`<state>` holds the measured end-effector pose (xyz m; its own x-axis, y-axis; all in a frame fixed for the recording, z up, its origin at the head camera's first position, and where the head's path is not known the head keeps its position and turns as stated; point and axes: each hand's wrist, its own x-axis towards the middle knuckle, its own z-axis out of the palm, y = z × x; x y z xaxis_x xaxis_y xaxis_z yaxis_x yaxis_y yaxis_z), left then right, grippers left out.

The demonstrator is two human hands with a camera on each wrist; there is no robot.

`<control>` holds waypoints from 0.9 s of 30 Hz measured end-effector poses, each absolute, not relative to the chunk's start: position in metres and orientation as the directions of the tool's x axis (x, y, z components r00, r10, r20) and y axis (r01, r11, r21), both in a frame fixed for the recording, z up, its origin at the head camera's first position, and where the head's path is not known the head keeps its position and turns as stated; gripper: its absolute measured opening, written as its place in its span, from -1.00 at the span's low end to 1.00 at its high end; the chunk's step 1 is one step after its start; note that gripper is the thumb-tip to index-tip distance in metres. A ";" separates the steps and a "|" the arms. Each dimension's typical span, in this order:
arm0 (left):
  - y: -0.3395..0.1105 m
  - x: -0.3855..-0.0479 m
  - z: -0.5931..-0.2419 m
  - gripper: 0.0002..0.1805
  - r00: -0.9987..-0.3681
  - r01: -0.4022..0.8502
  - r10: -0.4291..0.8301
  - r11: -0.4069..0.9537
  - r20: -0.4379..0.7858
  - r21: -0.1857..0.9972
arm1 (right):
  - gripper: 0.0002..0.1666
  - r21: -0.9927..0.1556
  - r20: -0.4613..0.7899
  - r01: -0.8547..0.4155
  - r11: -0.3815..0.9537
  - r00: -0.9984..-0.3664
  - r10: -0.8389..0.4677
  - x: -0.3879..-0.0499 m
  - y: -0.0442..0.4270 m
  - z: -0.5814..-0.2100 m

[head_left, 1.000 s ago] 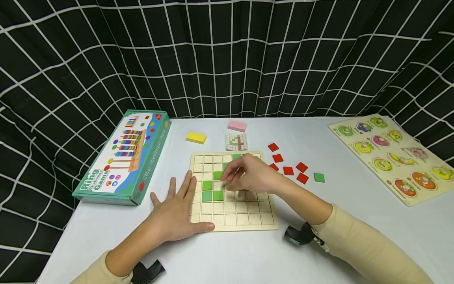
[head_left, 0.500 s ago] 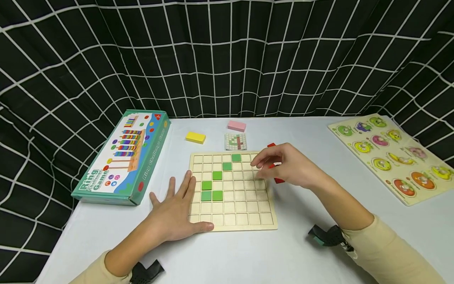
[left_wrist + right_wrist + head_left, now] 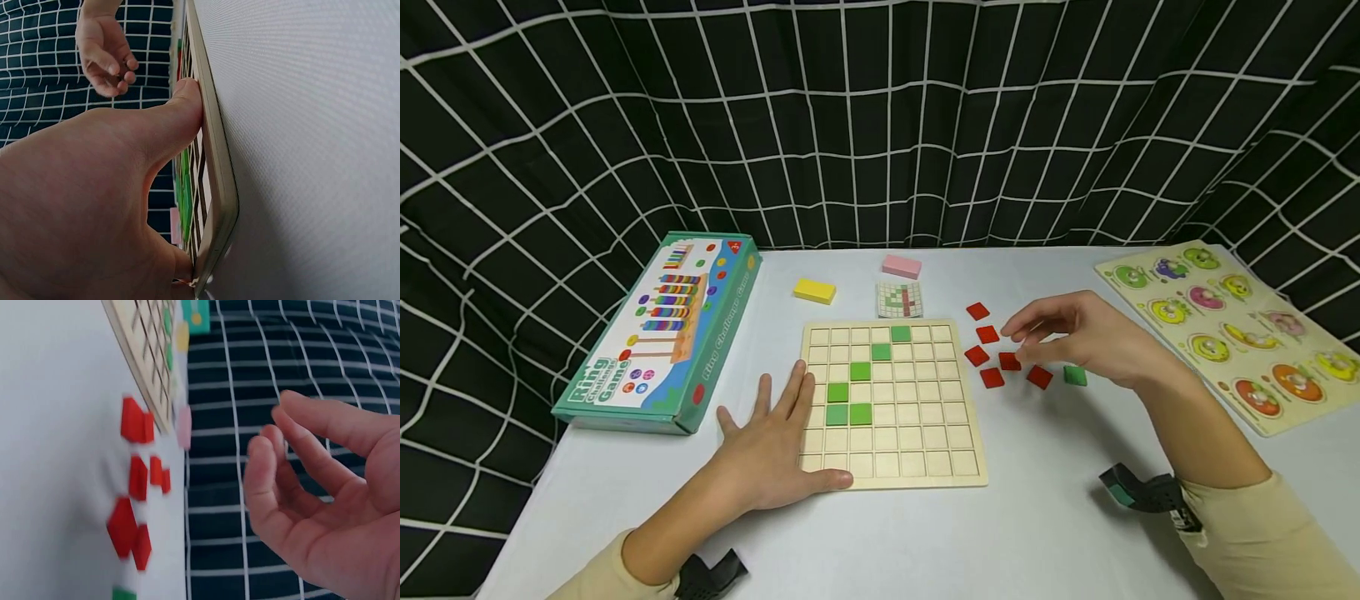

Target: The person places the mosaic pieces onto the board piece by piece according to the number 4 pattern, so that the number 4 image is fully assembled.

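My left hand [image 3: 767, 467] rests spread over the left edge of a square wooden grid board [image 3: 917, 462], its thumb on the near edge. Several green square tiles [image 3: 861, 372] lie in cells of the board, rising diagonally to the far side. My right hand [image 3: 1086, 337] hovers over loose red tiles [image 3: 992, 378] right of the board. In the right wrist view, the fingers [image 3: 259, 465] of that hand are loosely bent, holding nothing and apart from the red tiles [image 3: 123, 526]. A single green tile [image 3: 1075, 376] lies below the right hand.
A small pattern card [image 3: 899, 300] lies behind the board, near a pink block [image 3: 902, 267] and a yellow block [image 3: 814, 291]. A Ring Challenge Game box [image 3: 658, 333] is at left. A fruit puzzle board [image 3: 1232, 333] lies at right. A black gridded curtain [image 3: 880, 125] encloses the table.
My right hand has moved right from over the board to above the red tiles, uncovering green tiles on the grid. The left hand has stayed where it was.
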<state>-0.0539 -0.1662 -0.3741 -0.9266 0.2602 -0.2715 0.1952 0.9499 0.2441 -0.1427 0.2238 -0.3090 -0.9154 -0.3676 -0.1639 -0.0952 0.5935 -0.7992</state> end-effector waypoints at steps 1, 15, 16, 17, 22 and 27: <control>-0.166 -0.054 -0.374 0.46 -0.927 0.195 0.260 0.950 -0.272 0.244 | -0.66 -0.795 -0.168 -0.097 0.599 -0.913 -0.371 -0.144 0.229 -0.309; -0.166 -0.053 -0.373 0.46 -0.929 0.192 0.258 0.949 -0.266 0.250 | -0.54 -0.757 -0.291 -0.012 0.653 -0.889 -0.353 -0.165 0.278 -0.324; -0.166 -0.053 -0.373 0.46 -0.929 0.193 0.259 0.949 -0.266 0.249 | -0.53 -0.759 -0.303 0.001 0.651 -0.886 -0.352 -0.166 0.280 -0.325; -0.166 -0.053 -0.373 0.46 -0.928 0.193 0.259 0.949 -0.267 0.249 | -0.53 -0.759 -0.315 0.011 0.651 -0.882 -0.352 -0.167 0.282 -0.326; -0.166 -0.054 -0.373 0.46 -0.926 0.194 0.260 0.950 -0.274 0.247 | -0.53 -0.746 -0.371 0.044 0.665 -0.857 -0.358 -0.172 0.294 -0.333; -0.166 -0.054 -0.373 0.46 -0.925 0.193 0.260 0.950 -0.276 0.246 | -0.50 -0.729 -0.403 0.064 0.682 -0.845 -0.351 -0.177 0.303 -0.340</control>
